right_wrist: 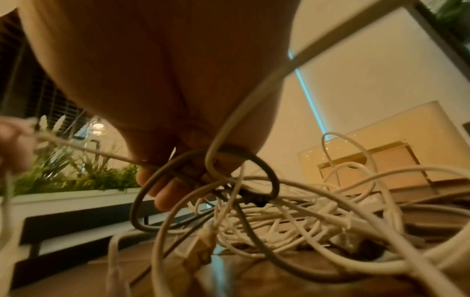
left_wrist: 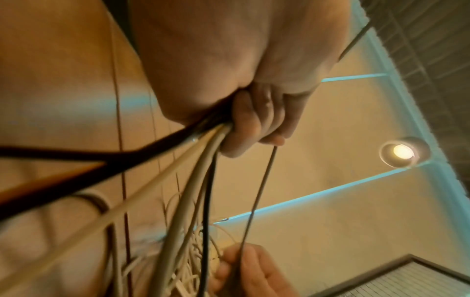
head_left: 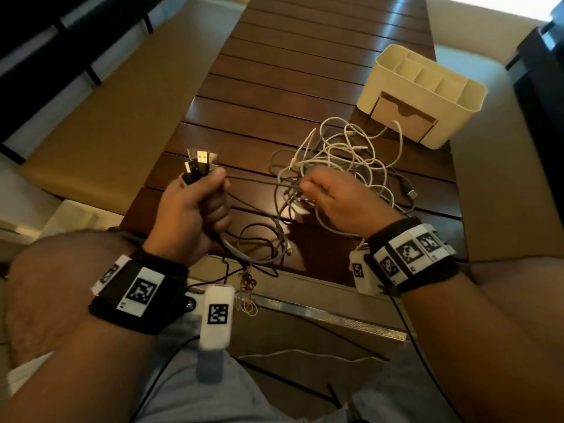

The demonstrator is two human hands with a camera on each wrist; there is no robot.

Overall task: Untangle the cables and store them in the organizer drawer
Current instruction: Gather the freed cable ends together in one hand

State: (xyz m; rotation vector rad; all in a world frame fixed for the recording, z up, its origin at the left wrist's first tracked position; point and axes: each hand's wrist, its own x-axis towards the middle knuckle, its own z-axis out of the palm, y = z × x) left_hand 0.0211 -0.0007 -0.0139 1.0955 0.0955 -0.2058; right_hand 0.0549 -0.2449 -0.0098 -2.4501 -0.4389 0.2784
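A tangle of white and grey cables lies on the slatted wooden table. My left hand grips a bundle of cables in a fist, their USB plugs sticking up above it; the left wrist view shows the bundle leaving my curled fingers. My right hand pinches a grey cable stretched taut between both hands, at the tangle's near edge. In the right wrist view my fingers hold grey loops above the tangle. The cream organizer stands beyond, its cardboard drawer pulled slightly out.
The table's near edge sits just ahead of my lap, with cable loops hanging over it. Cushioned benches flank the table on both sides. A white planter with greenery shows in the right wrist view.
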